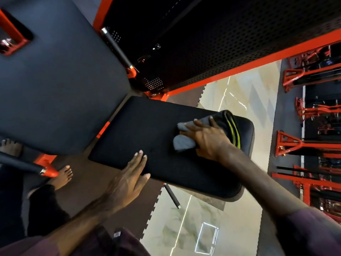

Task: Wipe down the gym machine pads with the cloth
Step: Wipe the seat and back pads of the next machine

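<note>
Pressing flat, right hand [208, 139] covers most of the cloth [184, 143] on the seat pad [147, 130]; left hand [129, 180] rests open on the pad's near edge.

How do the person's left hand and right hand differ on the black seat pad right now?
The left hand lies flat with straight fingers at the near edge of the black padded seat pad, holding nothing. The right hand presses the grey cloth with black and yellow-green stripes further along. Both touch the same pad.

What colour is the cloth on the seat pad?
Grey and black cloth with yellow-green stripes; head view.
</note>
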`<action>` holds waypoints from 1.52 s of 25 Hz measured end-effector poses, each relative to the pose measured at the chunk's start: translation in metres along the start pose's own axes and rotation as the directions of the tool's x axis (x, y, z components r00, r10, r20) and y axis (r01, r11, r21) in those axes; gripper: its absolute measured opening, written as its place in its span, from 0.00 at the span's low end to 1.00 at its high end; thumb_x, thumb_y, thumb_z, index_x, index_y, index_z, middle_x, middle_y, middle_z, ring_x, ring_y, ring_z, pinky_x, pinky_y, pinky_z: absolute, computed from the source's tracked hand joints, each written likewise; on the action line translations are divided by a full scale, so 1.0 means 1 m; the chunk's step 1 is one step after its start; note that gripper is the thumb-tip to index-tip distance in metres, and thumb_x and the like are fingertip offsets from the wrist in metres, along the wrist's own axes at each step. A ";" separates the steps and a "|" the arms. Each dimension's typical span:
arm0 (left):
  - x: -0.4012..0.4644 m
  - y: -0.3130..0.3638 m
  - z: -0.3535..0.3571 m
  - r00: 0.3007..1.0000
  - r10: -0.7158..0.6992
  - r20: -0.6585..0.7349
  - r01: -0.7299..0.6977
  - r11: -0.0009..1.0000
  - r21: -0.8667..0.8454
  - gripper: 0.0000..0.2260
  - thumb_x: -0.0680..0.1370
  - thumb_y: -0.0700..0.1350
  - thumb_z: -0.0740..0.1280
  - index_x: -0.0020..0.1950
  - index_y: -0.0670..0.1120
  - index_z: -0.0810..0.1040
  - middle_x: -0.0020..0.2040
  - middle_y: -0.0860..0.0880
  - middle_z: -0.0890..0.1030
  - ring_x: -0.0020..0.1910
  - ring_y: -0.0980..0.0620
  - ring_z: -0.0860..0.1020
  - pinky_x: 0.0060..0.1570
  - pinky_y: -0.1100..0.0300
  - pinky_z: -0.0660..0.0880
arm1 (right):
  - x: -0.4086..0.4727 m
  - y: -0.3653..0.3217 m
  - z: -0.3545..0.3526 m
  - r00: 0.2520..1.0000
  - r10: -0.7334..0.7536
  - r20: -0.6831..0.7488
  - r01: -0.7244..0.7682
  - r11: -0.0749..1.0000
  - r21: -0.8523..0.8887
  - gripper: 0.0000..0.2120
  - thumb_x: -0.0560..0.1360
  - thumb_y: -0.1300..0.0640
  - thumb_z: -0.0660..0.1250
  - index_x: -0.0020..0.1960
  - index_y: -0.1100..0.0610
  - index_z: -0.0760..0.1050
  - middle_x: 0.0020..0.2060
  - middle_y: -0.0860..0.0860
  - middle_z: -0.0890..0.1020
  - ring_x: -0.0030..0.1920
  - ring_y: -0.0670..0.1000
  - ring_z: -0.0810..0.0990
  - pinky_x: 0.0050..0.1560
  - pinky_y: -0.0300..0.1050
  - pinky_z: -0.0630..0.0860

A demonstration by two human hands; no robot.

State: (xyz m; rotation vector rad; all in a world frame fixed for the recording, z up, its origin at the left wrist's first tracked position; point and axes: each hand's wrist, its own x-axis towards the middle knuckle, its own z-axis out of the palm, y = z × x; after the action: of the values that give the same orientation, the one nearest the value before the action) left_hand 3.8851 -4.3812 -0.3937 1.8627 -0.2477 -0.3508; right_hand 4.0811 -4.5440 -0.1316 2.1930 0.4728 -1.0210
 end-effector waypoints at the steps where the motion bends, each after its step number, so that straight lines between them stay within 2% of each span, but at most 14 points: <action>1: 0.000 0.000 0.002 0.995 -0.097 0.007 0.097 0.995 -0.031 0.37 0.85 0.68 0.49 0.86 0.45 0.56 0.87 0.50 0.50 0.86 0.55 0.48 0.82 0.53 0.56 | -0.013 0.002 0.004 0.999 -0.035 0.003 0.035 0.999 -0.022 0.40 0.77 0.51 0.65 0.84 0.38 0.53 0.84 0.43 0.56 0.85 0.52 0.53 0.82 0.69 0.45; 3: -0.001 0.003 0.005 0.974 -0.217 0.058 0.220 0.973 -0.064 0.43 0.81 0.74 0.43 0.87 0.45 0.51 0.87 0.51 0.45 0.85 0.58 0.42 0.80 0.62 0.47 | -0.015 0.018 0.001 0.999 0.021 -0.044 -0.021 1.000 -0.013 0.41 0.76 0.52 0.65 0.84 0.37 0.51 0.84 0.42 0.56 0.85 0.52 0.51 0.82 0.69 0.43; 5: 0.001 0.006 0.010 0.971 -0.229 0.068 0.232 0.972 -0.034 0.46 0.80 0.75 0.38 0.87 0.44 0.49 0.87 0.50 0.43 0.85 0.57 0.39 0.82 0.60 0.45 | 0.009 0.019 -0.009 0.983 0.175 -0.062 -0.172 0.983 0.057 0.40 0.78 0.51 0.65 0.84 0.38 0.50 0.85 0.42 0.55 0.85 0.55 0.49 0.80 0.74 0.42; 6: 0.001 0.008 0.012 0.973 -0.225 0.057 0.226 0.974 -0.013 0.45 0.80 0.75 0.38 0.87 0.43 0.49 0.87 0.49 0.44 0.85 0.55 0.39 0.83 0.56 0.46 | 0.018 0.009 -0.013 0.980 0.190 -0.061 -0.186 0.980 0.065 0.39 0.78 0.50 0.65 0.84 0.39 0.51 0.85 0.43 0.54 0.85 0.56 0.49 0.79 0.75 0.42; 8: 0.001 0.005 0.013 0.970 -0.236 0.052 0.236 0.972 0.007 0.44 0.81 0.74 0.39 0.87 0.44 0.48 0.86 0.49 0.43 0.85 0.54 0.40 0.84 0.51 0.47 | 0.013 -0.017 -0.004 0.995 0.087 -0.052 -0.086 0.996 0.016 0.38 0.78 0.50 0.65 0.84 0.39 0.53 0.85 0.44 0.54 0.85 0.56 0.50 0.80 0.73 0.43; 11: 0.003 0.000 0.012 0.964 -0.248 0.097 0.249 0.968 0.000 0.42 0.81 0.73 0.42 0.87 0.47 0.45 0.86 0.51 0.40 0.85 0.56 0.37 0.83 0.53 0.44 | -0.032 -0.018 0.010 0.999 -0.028 -0.025 0.029 1.000 0.002 0.38 0.78 0.51 0.65 0.84 0.38 0.54 0.85 0.42 0.55 0.85 0.51 0.50 0.82 0.67 0.41; 15: 0.006 0.000 0.015 0.962 -0.262 0.073 0.264 0.964 -0.021 0.41 0.82 0.73 0.42 0.87 0.48 0.45 0.86 0.52 0.40 0.84 0.57 0.37 0.84 0.50 0.45 | 0.002 -0.007 -0.009 0.987 0.144 -0.070 -0.139 0.988 0.073 0.38 0.79 0.51 0.65 0.84 0.39 0.53 0.84 0.44 0.57 0.85 0.54 0.51 0.81 0.71 0.41; 20: 0.006 0.000 0.017 0.961 -0.269 0.058 0.269 0.963 0.001 0.41 0.82 0.72 0.42 0.87 0.47 0.47 0.87 0.51 0.42 0.85 0.56 0.39 0.85 0.48 0.46 | -0.059 -0.040 0.021 0.992 -0.128 -0.016 0.128 0.992 -0.017 0.39 0.77 0.49 0.67 0.84 0.38 0.54 0.85 0.43 0.56 0.85 0.53 0.50 0.83 0.65 0.42; 23: 0.005 0.000 0.020 0.961 -0.275 0.039 0.276 0.961 -0.015 0.40 0.82 0.72 0.43 0.87 0.48 0.47 0.87 0.51 0.43 0.85 0.57 0.39 0.85 0.48 0.46 | -0.044 -0.026 0.011 0.997 0.003 -0.075 -0.002 1.000 0.009 0.38 0.78 0.49 0.66 0.84 0.37 0.53 0.85 0.43 0.55 0.85 0.52 0.50 0.82 0.67 0.41; 25: 0.004 0.001 0.021 0.963 -0.270 0.025 0.270 0.963 -0.015 0.40 0.82 0.72 0.43 0.87 0.48 0.48 0.87 0.51 0.44 0.85 0.56 0.40 0.85 0.47 0.47 | -0.028 -0.048 0.014 0.997 -0.013 -0.073 0.014 1.000 0.009 0.37 0.79 0.47 0.66 0.84 0.39 0.54 0.85 0.44 0.56 0.85 0.54 0.50 0.82 0.69 0.43; 29: 0.006 -0.004 0.017 0.963 -0.264 0.051 0.265 0.964 -0.011 0.40 0.82 0.73 0.44 0.87 0.49 0.48 0.87 0.51 0.43 0.85 0.56 0.40 0.84 0.47 0.45 | -0.075 -0.056 0.043 0.942 -0.330 -0.054 0.330 0.944 -0.014 0.35 0.75 0.49 0.68 0.80 0.38 0.64 0.82 0.44 0.64 0.83 0.54 0.59 0.81 0.67 0.55; 31: 0.006 -0.005 0.018 0.965 -0.261 0.038 0.261 0.965 -0.006 0.40 0.82 0.73 0.44 0.88 0.49 0.47 0.87 0.51 0.43 0.85 0.56 0.40 0.85 0.46 0.46 | -0.077 -0.031 0.034 0.949 -0.297 -0.105 0.296 0.955 -0.022 0.36 0.75 0.47 0.69 0.81 0.38 0.62 0.82 0.44 0.64 0.83 0.53 0.59 0.83 0.64 0.53; 34: 0.006 -0.004 0.021 0.965 -0.260 0.020 0.260 0.966 -0.001 0.40 0.83 0.72 0.43 0.88 0.49 0.47 0.87 0.51 0.44 0.86 0.55 0.40 0.85 0.46 0.46 | -0.042 -0.059 0.026 0.992 -0.103 -0.079 0.101 0.995 -0.022 0.37 0.78 0.46 0.67 0.84 0.40 0.56 0.85 0.45 0.57 0.85 0.55 0.52 0.82 0.67 0.46; 38: 0.008 -0.008 0.015 0.966 -0.258 0.032 0.258 0.966 -0.019 0.39 0.82 0.72 0.43 0.88 0.51 0.48 0.87 0.51 0.44 0.86 0.55 0.41 0.85 0.45 0.47 | -0.071 -0.078 0.051 0.925 -0.377 -0.052 0.374 0.925 -0.063 0.37 0.73 0.51 0.71 0.80 0.39 0.66 0.81 0.45 0.66 0.83 0.56 0.62 0.80 0.67 0.57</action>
State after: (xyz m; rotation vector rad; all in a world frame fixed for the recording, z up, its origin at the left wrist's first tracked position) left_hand 3.8868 -4.3941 -0.4067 1.8712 -0.0191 -0.5575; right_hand 3.9654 -4.5264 -0.1334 2.1382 0.9677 -1.1222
